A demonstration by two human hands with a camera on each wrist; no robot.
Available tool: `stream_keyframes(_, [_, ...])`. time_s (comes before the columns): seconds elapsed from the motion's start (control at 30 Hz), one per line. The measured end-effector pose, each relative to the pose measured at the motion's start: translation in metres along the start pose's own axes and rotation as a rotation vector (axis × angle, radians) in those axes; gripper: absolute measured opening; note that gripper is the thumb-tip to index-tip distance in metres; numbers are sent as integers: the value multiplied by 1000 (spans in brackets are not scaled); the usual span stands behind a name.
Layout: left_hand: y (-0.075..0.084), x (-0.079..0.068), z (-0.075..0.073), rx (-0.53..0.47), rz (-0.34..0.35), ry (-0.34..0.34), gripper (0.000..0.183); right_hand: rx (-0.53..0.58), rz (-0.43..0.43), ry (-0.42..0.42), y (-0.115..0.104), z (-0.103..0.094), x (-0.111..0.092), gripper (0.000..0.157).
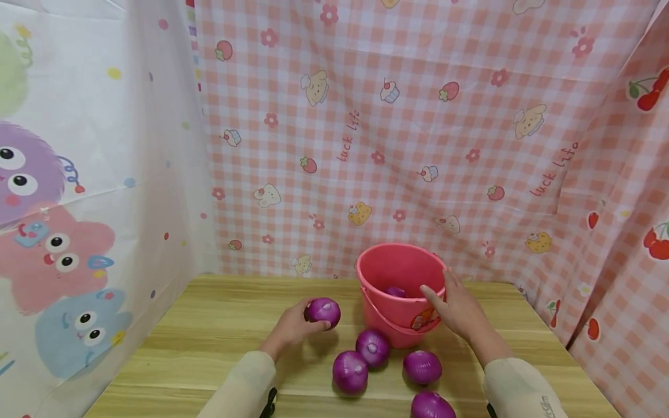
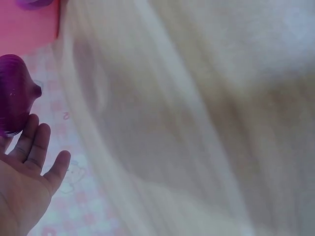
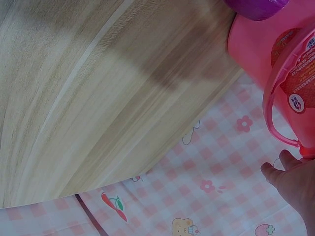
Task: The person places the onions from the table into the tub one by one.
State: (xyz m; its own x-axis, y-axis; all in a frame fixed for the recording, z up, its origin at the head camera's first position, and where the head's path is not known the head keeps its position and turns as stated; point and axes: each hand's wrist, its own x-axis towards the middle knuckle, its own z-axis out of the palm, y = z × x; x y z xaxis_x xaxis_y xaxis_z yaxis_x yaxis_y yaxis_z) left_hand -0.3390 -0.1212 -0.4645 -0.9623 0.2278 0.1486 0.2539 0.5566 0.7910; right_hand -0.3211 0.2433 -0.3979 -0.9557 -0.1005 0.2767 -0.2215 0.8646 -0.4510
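My left hand [image 1: 294,328] holds a purple onion [image 1: 325,312] between thumb and fingers, left of the pink bucket [image 1: 372,310]. In the left wrist view the same onion [image 2: 15,93] shows its pointed tip, with the fingers of the left hand [image 2: 27,182] beneath it. One onion [image 1: 395,292] lies inside the bucket, partly hidden by the near wall. At the bucket's right rim is my right hand [image 1: 462,307], thumb spread toward the rim and fingers along the outer side. The right wrist view shows its fingertips by the base of the handle [image 3: 269,110].
In front of the bucket, two onions, one nearer [image 1: 350,373] and one farther [image 1: 373,348], lie close together on the wooden table [image 1: 209,342]. Farther right are another onion [image 1: 422,367] and one cut by the frame's lower edge [image 1: 432,405]. A checked curtain [image 1: 407,128] hangs behind.
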Motion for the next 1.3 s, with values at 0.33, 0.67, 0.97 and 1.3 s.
stream_keyframes(0.33, [21,14,-17,-12,21,91,69,2,1,-3,0,0,0,88])
stream_keyframes(0.67, [46,33,-27,-39,29,117,73,4,4,-5,-1,0,0,89])
stream_keyframes(0.97, [82,47,-29,-31,82,136,66,-2,20,-20,-1,0,0,90])
stream_keyframes(1.3, [120,55,-13,-24,107,110,72,9,19,-18,-1,1,0,93])
